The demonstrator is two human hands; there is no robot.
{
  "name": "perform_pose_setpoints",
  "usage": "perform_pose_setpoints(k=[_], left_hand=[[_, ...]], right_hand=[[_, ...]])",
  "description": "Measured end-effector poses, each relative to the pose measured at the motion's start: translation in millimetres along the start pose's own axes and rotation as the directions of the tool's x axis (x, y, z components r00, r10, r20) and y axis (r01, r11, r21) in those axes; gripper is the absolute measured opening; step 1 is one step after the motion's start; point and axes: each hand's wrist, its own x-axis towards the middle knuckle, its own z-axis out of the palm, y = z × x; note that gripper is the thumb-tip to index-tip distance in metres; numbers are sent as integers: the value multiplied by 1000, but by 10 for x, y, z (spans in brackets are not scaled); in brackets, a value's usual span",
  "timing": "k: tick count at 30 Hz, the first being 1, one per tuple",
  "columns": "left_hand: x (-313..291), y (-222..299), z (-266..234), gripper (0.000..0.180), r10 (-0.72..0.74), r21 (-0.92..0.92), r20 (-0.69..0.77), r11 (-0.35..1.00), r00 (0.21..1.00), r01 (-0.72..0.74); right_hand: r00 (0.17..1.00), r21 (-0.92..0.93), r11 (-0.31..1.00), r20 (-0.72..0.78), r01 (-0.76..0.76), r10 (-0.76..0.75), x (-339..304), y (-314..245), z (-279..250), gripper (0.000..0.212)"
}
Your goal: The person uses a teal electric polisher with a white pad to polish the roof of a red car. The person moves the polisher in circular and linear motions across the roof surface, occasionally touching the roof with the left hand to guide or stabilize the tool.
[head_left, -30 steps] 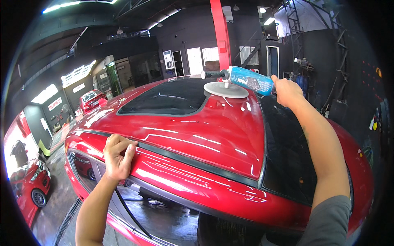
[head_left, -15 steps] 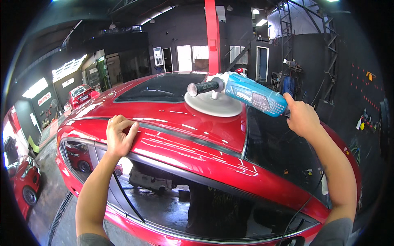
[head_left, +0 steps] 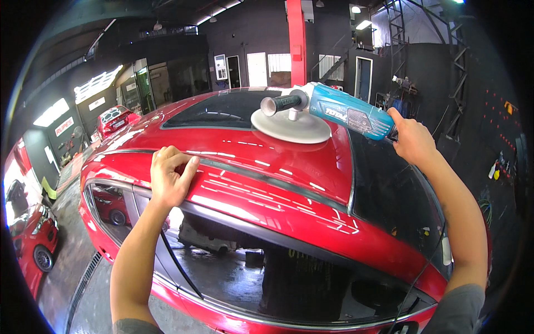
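A blue power polisher (head_left: 347, 114) with a black side handle (head_left: 282, 103) lies across the far part of a glossy red car roof (head_left: 222, 146). Its wide round pale pad (head_left: 292, 132) rests on the paint beside a dark glass panel. My right hand (head_left: 413, 139) is wrapped round the polisher's rear end. Nothing grips the side handle. My left hand (head_left: 173, 177) leans on the near roof edge above the side windows, its fingers bent and its thumb apart, with nothing seen in it.
A thin dark cord (head_left: 424, 270) runs down over the near side of the car. Dark side windows (head_left: 239, 261) lie below the roof edge. Other red cars (head_left: 34, 236) stand at the left, near a floor drain (head_left: 83, 284). A red pillar (head_left: 297, 44) rises behind the car.
The polisher has slid slightly left across the roof, carried by my right hand. My left hand stays at the same spot on the roof edge. The whole view has shifted a little.
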Motion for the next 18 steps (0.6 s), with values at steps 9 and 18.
perform_pose_setpoints(k=[9, 18], left_hand=[[141, 75, 65, 18, 10, -62, 16, 998, 1000, -9], [150, 56, 285, 25, 5, -81, 35, 997, 999, -2]], right_hand=[[992, -111, 988, 51, -110, 117, 1358, -39, 623, 55], [972, -143, 974, 129, -176, 194, 2262, -31, 1225, 69]])
